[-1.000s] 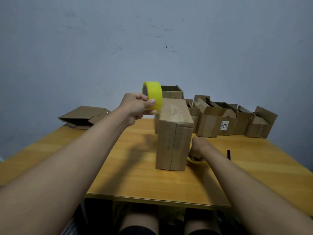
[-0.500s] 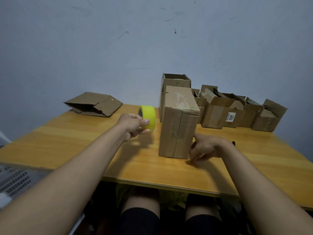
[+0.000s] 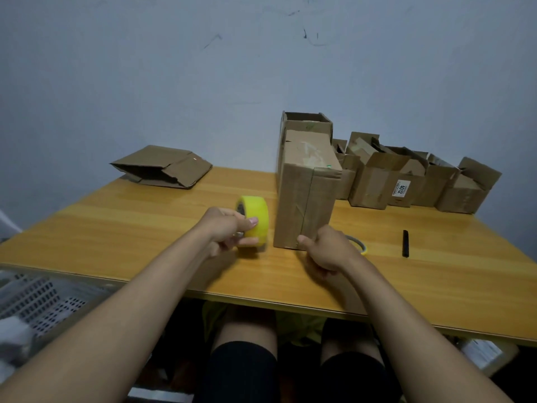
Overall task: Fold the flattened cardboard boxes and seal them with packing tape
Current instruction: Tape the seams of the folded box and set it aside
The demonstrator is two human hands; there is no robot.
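Note:
A folded cardboard box (image 3: pixel 305 196) stands upright on the wooden table (image 3: pixel 145 222), with tape along its front seam. My left hand (image 3: pixel 226 228) grips a yellow roll of packing tape (image 3: pixel 255 219) resting on the table just left of the box. My right hand (image 3: pixel 325 251) is at the box's lower right front corner, thumb pressed against the front face and fingers curled. A flattened cardboard box (image 3: pixel 162 167) lies at the far left of the table.
Several folded open boxes (image 3: pixel 406 178) line the back right by the wall. A thin tape ring (image 3: pixel 359 245) lies behind my right hand. A black pen-like tool (image 3: pixel 405 242) lies to the right. A perforated grey basket (image 3: pixel 43 301) sits below the table's left edge.
My left hand brought the yellow tape roll down from above the box to the table beside it. My right hand moved from the box's right side to its front lower corner.

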